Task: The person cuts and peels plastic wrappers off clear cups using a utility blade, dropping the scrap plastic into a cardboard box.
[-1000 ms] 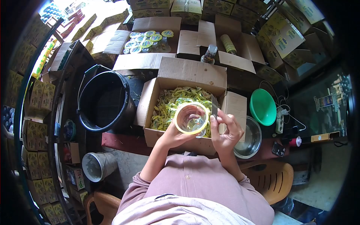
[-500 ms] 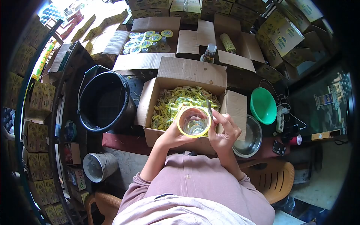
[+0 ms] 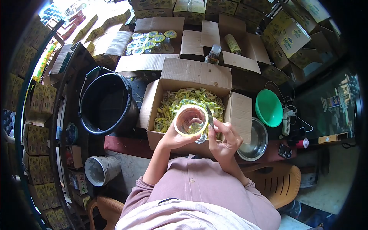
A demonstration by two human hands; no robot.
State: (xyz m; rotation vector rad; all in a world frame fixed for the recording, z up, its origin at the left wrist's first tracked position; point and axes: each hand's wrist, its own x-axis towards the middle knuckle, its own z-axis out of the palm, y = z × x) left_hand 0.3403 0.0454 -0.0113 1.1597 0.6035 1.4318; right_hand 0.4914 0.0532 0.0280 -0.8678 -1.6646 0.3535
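My left hand (image 3: 177, 138) is wrapped round a clear plastic cup (image 3: 178, 123), its round mouth tilted up toward me. The rim looks pale yellow, and the inside shows through to the clear base. Close on the cup's right side, my right hand (image 3: 225, 142) pinches a small knife (image 3: 210, 115) between thumb and fingers, its dark blade pointing up and away. Both hands are over the near edge of an open cardboard box (image 3: 196, 73). Thin yellow-green strips (image 3: 168, 103) fill much of the box.
A black bucket (image 3: 86, 103) stands left of the box. To the right are a green bowl (image 3: 269, 108) and a metal bowl (image 3: 260, 143). Behind sit lidded cups (image 3: 147, 42) in another box, a jar (image 3: 213, 53) and a cup stack (image 3: 232, 44). A grey bucket (image 3: 101, 170) is lower left.
The cup has shifted slightly left and tilted, so its base shows below the rim. Its bright yellow rim now looks paler. My right hand and knife have moved slightly left and down.
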